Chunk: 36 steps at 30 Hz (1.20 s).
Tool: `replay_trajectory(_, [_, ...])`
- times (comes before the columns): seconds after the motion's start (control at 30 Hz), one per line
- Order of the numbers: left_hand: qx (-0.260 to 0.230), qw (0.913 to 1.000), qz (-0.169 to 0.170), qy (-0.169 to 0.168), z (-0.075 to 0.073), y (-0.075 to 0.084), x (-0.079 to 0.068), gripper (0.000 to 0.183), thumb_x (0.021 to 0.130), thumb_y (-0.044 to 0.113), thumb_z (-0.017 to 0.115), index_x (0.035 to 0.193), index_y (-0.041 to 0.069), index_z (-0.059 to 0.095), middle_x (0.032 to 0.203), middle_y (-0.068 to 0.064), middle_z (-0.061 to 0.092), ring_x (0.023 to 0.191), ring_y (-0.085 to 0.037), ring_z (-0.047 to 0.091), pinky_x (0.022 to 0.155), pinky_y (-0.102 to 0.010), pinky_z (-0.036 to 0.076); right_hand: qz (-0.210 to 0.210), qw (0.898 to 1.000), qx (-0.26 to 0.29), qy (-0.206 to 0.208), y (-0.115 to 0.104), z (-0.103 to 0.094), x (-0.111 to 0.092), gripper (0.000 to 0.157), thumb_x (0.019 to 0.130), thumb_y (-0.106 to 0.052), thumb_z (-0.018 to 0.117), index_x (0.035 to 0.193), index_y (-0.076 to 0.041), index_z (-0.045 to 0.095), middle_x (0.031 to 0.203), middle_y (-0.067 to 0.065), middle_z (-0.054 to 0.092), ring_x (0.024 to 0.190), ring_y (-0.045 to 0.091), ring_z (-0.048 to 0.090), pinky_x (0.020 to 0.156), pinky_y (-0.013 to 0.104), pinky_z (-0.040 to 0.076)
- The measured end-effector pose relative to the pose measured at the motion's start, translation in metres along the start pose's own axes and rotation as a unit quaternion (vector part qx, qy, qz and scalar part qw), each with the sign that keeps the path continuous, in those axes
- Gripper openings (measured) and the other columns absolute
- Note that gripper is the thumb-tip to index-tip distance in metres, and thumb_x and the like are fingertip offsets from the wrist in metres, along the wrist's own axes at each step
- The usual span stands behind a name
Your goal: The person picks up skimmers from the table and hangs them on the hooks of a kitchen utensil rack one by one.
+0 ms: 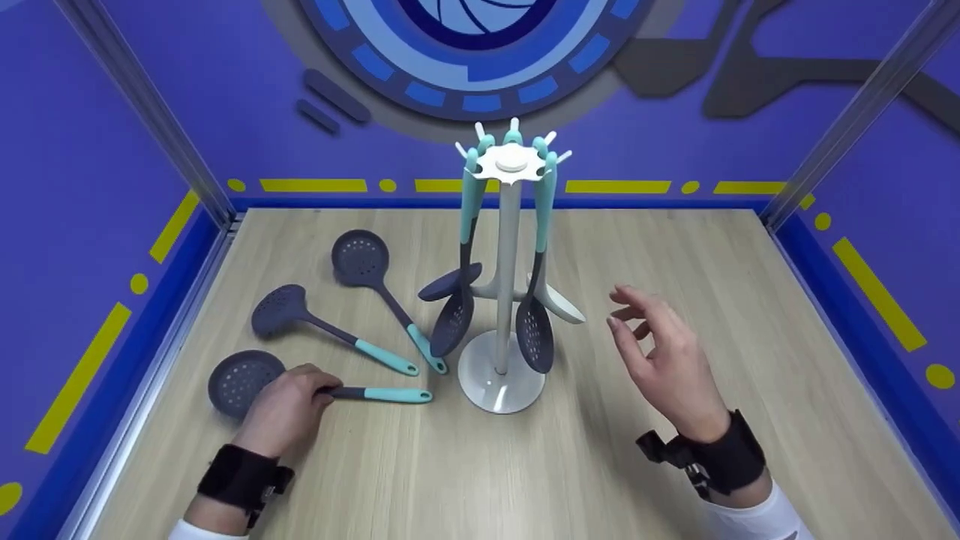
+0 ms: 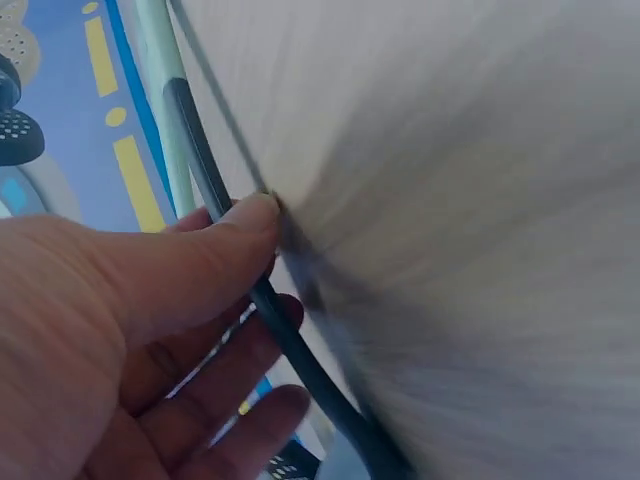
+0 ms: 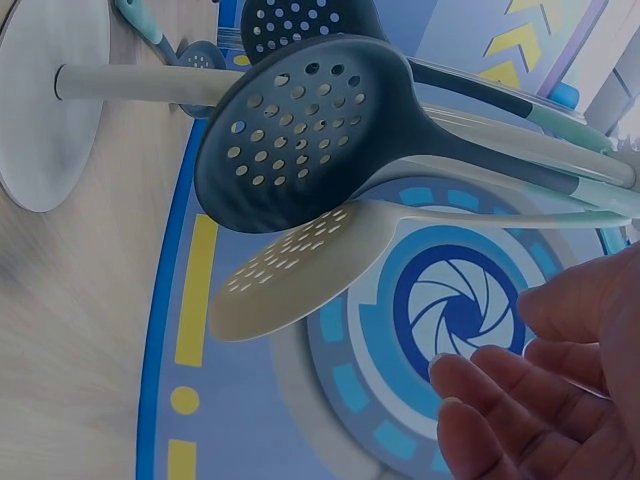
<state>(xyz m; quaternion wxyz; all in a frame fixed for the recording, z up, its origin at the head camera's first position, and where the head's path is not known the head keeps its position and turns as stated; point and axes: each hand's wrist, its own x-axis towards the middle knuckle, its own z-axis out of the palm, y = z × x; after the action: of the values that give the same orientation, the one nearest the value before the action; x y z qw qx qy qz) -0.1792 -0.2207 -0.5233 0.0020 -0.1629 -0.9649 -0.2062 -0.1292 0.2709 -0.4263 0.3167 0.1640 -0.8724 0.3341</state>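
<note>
My left hand (image 1: 281, 409) pinches the dark shaft of a skimmer (image 1: 395, 395) between thumb and fingers. The skimmer has a dark perforated head and a mint handle end; it lies low over the table at the near left, its head partly behind the hand. In the left wrist view, the thumb (image 2: 200, 265) presses on the skimmer's shaft (image 2: 300, 350). Right of the utensil stand (image 1: 508, 247), my right hand (image 1: 667, 360) hovers with loosely bent fingers and holds nothing. Nearest to it hang a pale perforated skimmer (image 3: 300, 275) and a dark skimmer (image 3: 300, 140).
Two more dark utensils with mint handles lie at the left: a slotted ladle (image 1: 279, 309) and a skimmer (image 1: 360, 257). Other dark utensils (image 1: 452, 326) hang on the stand's left side. Its round base (image 1: 501, 394) stands mid-table. Blue panels (image 1: 247, 112) enclose the table.
</note>
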Motion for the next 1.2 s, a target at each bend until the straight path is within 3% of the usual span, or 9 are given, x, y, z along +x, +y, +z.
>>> replay_trajectory(0.2, [-0.027,0.9996,-0.002,0.009,-0.002,0.0,-0.003,0.02,0.091,0.006,0.08,0.108,0.016,0.081,0.101,0.003,0.075,0.096,-0.018,0.071,0.085,-0.044,0.059,-0.007,1.0,-0.003,0.0,0.001,0.0,0.0,0.045,0.096,0.002,0.071,0.138,-0.01,0.064,0.125,0.0,0.073,0.101,0.013,0.07,0.077,0.02,0.055])
replay_trajectory(0.43, [-0.022,0.9995,0.008,0.022,-0.007,0.014,-0.006,0.017,0.093,0.014,0.08,0.108,0.023,0.081,0.098,0.009,0.073,0.091,-0.009,0.07,0.079,-0.037,0.058,-0.002,1.0,-0.004,-0.004,0.0,-0.001,0.0,0.044,0.096,0.001,0.071,0.138,-0.009,0.064,0.124,0.002,0.073,0.101,0.014,0.07,0.078,0.017,0.053])
replay_trajectory(0.7, [-0.038,0.9972,0.063,0.01,-0.011,0.035,-0.012,0.025,0.088,0.011,0.084,0.107,0.028,0.081,0.096,0.017,0.071,0.089,-0.003,0.068,0.077,-0.031,0.057,-0.01,1.0,-0.004,-0.007,0.0,0.0,-0.001,0.044,0.096,0.001,0.071,0.138,-0.009,0.064,0.124,0.004,0.073,0.101,0.014,0.07,0.079,0.014,0.052])
replay_trajectory(0.83, [-0.043,0.9946,0.094,0.008,-0.012,0.048,-0.014,0.026,0.088,0.012,0.085,0.109,0.028,0.081,0.097,0.018,0.071,0.088,0.0,0.067,0.076,-0.027,0.057,-0.012,1.0,-0.002,-0.005,-0.001,0.0,0.0,0.044,0.095,0.002,0.071,0.137,-0.009,0.064,0.123,0.006,0.074,0.101,0.013,0.07,0.08,0.011,0.05])
replay_trajectory(1.03, [-0.052,0.9906,0.122,0.035,-0.008,0.074,-0.013,0.024,0.091,0.017,0.083,0.112,0.026,0.079,0.101,0.014,0.072,0.09,0.001,0.067,0.075,-0.025,0.057,-0.006,1.0,-0.011,-0.009,-0.003,0.001,-0.002,0.045,0.096,0.0,0.072,0.139,-0.01,0.064,0.124,0.002,0.074,0.1,0.014,0.071,0.079,0.012,0.051])
replay_trajectory(1.2, [-0.116,0.983,0.129,0.059,-0.004,0.098,-0.009,0.025,0.092,0.02,0.082,0.116,0.026,0.077,0.105,0.015,0.071,0.091,0.004,0.066,0.073,-0.023,0.057,-0.002,1.0,-0.007,-0.014,-0.005,0.002,-0.002,0.044,0.096,0.0,0.072,0.138,-0.009,0.064,0.123,0.001,0.074,0.1,0.014,0.071,0.079,0.012,0.051])
